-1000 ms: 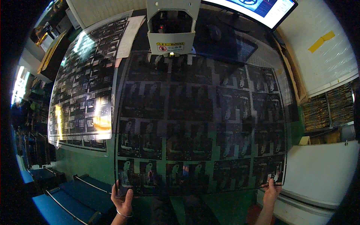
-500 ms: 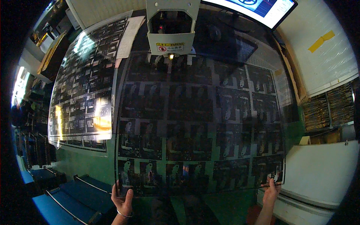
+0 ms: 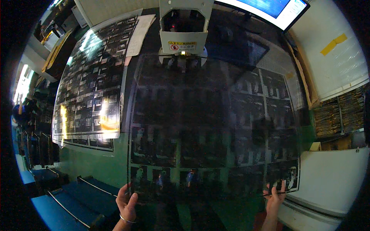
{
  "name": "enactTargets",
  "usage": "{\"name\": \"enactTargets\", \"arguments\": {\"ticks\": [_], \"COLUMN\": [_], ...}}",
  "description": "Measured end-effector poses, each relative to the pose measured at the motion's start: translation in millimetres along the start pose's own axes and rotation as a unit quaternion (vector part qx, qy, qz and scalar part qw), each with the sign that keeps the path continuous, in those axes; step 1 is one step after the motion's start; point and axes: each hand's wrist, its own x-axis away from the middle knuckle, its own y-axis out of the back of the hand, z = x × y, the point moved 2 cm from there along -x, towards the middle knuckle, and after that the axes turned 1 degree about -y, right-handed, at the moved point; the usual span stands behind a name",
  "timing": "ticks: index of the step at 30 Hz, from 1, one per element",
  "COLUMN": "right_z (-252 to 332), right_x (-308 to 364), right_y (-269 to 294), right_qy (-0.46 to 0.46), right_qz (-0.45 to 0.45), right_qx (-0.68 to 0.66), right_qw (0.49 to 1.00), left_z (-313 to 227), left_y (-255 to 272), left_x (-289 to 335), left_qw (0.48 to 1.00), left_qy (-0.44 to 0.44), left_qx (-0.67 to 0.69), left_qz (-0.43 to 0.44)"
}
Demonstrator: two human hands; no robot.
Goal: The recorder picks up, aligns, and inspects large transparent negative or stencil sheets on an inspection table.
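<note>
A large, dark, see-through film sheet (image 3: 204,150) with rows of printed part patterns spreads out in front of me. Its far edge lies beneath the light grey machine head (image 3: 184,41); the near edge hangs over the floor. At the near left corner my left hand (image 3: 127,204) grips the film between thumb and fingers. My right hand (image 3: 274,201) pinches the near edge close to the right corner, its fingers partly showing through the film. A thin band circles my left wrist.
Glossy patterned films (image 3: 88,84) lie stacked at the left, beside a paper sheet (image 3: 142,34). A monitor (image 3: 277,11) and mouse (image 3: 224,34) are at the back. Blue padded surfaces (image 3: 73,204) stand lower left, a white cabinet (image 3: 335,177) at the right.
The whole view has shifted, so most things sit further right in it. The film's far edge has drawn a little back from the machine head. My right hand's fingers have shifted along the near edge.
</note>
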Motion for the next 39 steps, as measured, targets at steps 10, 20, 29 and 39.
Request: {"name": "enactTargets", "arguments": {"ticks": [10,20,29,39], "right_z": [8.3,-3.6,5.1,2.4], "right_x": [10.8,0.2,2.1,-3.2], "right_y": [32.9,63.9,48.7,50.9], "right_qy": [0.064,0.093,0.110,0.117], "right_qz": [-0.080,-0.074,-0.096,-0.116], "right_qx": [-0.014,-0.018,-0.022,-0.021], "right_qw": [0.995,0.993,0.989,0.986], "left_z": [5.7,8.7,10.2,7.3], "left_y": [-1.8,-13.4,-19.3,-21.0], "left_x": [0.8,-15.1,-23.2,-24.6], "left_qw": [0.993,0.992,0.995,0.995], "left_qy": [0.054,0.056,0.029,0.038], "left_qx": [-0.101,-0.088,-0.060,-0.059], "left_qz": [0.034,0.071,0.077,0.075]}}
